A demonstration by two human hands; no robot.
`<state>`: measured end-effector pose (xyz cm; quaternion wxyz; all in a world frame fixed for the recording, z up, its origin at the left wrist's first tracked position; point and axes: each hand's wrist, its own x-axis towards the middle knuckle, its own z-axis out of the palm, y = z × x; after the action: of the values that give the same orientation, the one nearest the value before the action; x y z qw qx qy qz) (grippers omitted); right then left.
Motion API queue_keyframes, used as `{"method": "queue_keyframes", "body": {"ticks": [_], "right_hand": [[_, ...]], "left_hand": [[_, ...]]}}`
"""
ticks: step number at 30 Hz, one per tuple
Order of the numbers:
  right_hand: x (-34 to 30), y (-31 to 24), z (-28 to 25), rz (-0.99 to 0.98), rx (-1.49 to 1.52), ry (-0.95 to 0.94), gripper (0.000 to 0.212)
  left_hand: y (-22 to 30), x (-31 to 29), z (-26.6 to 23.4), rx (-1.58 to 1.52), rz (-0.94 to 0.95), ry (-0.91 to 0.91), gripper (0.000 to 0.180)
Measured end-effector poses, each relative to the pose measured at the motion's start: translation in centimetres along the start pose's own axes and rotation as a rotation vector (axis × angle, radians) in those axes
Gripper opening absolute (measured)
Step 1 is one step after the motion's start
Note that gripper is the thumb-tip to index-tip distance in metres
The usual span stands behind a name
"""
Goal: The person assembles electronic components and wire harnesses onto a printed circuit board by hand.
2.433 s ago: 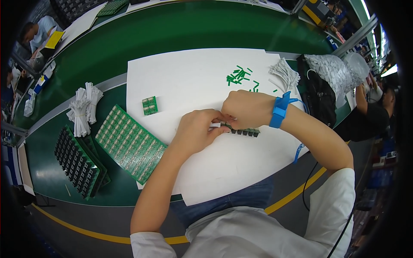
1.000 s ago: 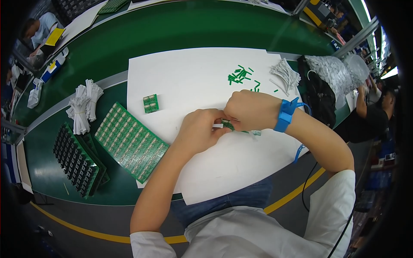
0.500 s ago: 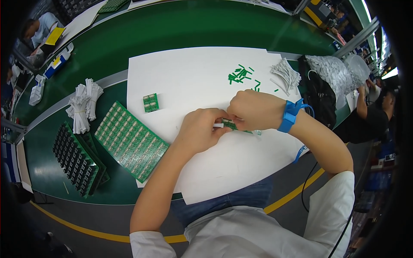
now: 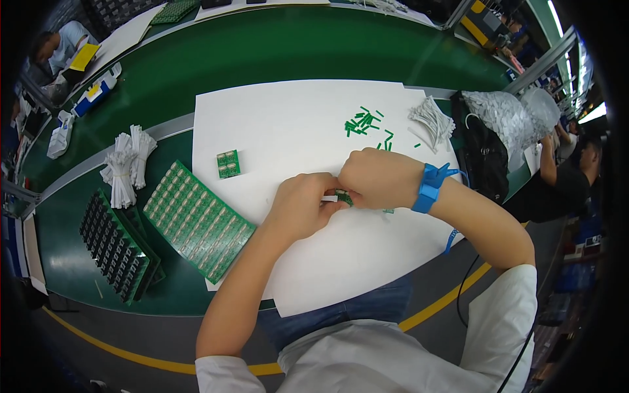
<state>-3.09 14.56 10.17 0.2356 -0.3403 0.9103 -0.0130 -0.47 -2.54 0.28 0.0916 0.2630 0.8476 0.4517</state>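
Over the middle of the white sheet (image 4: 341, 262), my two hands meet at a small green circuit board (image 4: 343, 196). My left hand (image 4: 295, 206) pinches the board at its left end, where a short white piece (image 4: 329, 198) sticks out between thumb and finger. Curled over the board's right side, my right hand (image 4: 382, 178) grips it with its fingertips, which are mostly hidden beneath the hand. A blue wrist strap (image 4: 428, 188) circles my right wrist. Under that hand, a bit of pale green (image 4: 388, 211) shows on the sheet.
Left lie a large circuit board panel (image 4: 198, 221), a stack of black-studded boards (image 4: 118, 245) and white cable bundles (image 4: 122, 173). A small board block (image 4: 228, 164) sits on the sheet. Green strips (image 4: 362, 122) and loose white cables (image 4: 432, 123) lie beyond my right hand, near a black bag (image 4: 483, 154).
My right hand has shifted slightly left, closer to my left hand. Less of the green board shows between them now. The whole view has tilted slightly, so the table sits lower.
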Motion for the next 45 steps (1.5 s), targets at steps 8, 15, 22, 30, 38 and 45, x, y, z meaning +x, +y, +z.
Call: {"method": "queue_keyframes", "body": {"ticks": [8,15,22,30,38,45], "right_hand": [[0.3,0.5,0.1,-0.015,0.034,0.003,0.013],[-0.3,0.6,1.4,-0.087,-0.147,0.192,0.012],[-0.9,-1.8,3.8,-0.069,-0.431,0.299,0.007],[-0.7,-1.0,2.9,-0.033,-0.371,0.285,0.008],[-0.5,-1.1,2.4,-0.048,-0.387,0.274,0.007],[-1.0,-0.5,2.5,-0.065,-0.378,0.294,0.003]], "left_hand": [[0.0,0.0,0.1,-0.083,-0.013,0.025,0.022],[0.2,0.1,0.0,-0.074,-0.044,0.027,0.021],[0.7,0.0,-0.4,0.026,-0.059,0.039,0.02],[0.7,0.0,-0.2,-0.078,-0.089,0.055,0.018],[0.9,0.1,-0.3,-0.098,-0.092,0.056,0.018],[0.4,0.2,0.1,-0.077,-0.045,0.058,0.018]]}}
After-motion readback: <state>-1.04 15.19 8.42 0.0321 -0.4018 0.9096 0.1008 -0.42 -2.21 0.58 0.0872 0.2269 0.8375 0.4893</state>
